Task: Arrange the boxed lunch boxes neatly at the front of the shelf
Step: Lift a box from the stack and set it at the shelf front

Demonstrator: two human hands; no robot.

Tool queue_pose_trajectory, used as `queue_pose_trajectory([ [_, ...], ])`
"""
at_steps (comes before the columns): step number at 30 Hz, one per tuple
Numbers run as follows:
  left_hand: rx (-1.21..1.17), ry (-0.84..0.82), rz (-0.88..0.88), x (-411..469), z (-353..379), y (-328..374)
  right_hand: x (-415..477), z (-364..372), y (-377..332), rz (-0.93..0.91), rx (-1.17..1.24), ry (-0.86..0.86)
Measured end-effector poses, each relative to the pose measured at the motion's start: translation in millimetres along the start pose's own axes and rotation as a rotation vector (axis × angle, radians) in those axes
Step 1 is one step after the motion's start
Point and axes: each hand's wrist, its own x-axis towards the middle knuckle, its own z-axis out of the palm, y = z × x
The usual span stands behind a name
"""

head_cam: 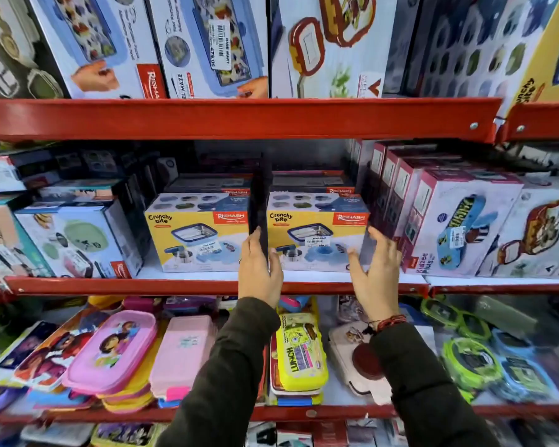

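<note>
Two yellow "Crunchy bite" lunch-box boxes stand side by side on the middle shelf. The left box sits free. The right box is held between my hands. My left hand grips its dark left side at the front corner, fingers wrapped round the edge. My right hand presses flat against its right side, fingers spread. More of the same brand's boxes are stacked behind, partly hidden.
Pink "Kidzee Plus" boxes crowd close on the right. A white box with green plates stands left. Red shelf beam overhead carries larger boxes. Loose plastic lunch boxes fill the shelf below my arms.
</note>
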Motion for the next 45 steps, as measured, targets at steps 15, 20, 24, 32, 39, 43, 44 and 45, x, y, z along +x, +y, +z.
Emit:
queue_pose_trajectory([
  [15,-0.152,0.022,-0.058,-3,6,-3,10,-27,13,0.22,0.37,-0.085],
  [20,-0.276,0.04,-0.036,-5,1,8,17,-40,2,0.159,0.516,0.012],
  [24,-0.417,0.019,-0.028,-6,-6,15,25,-45,-1,0.163,0.578,0.027],
  [32,-0.315,-0.106,0.095,4,-22,14,36,-56,-1,0.162,0.686,-0.073],
  [39,-0.378,-0.044,0.119,6,-26,21,36,-60,-3,0.159,0.653,0.035],
  [43,-0.459,-0.016,0.077,6,-27,32,34,-63,-5,0.139,0.741,-0.051],
  [44,-0.454,-0.036,0.081,6,-29,34,34,-63,-3,0.14,0.759,-0.08],
  [45,-0.443,-0.07,0.09,5,-30,34,33,-64,-3,0.14,0.768,-0.105],
])
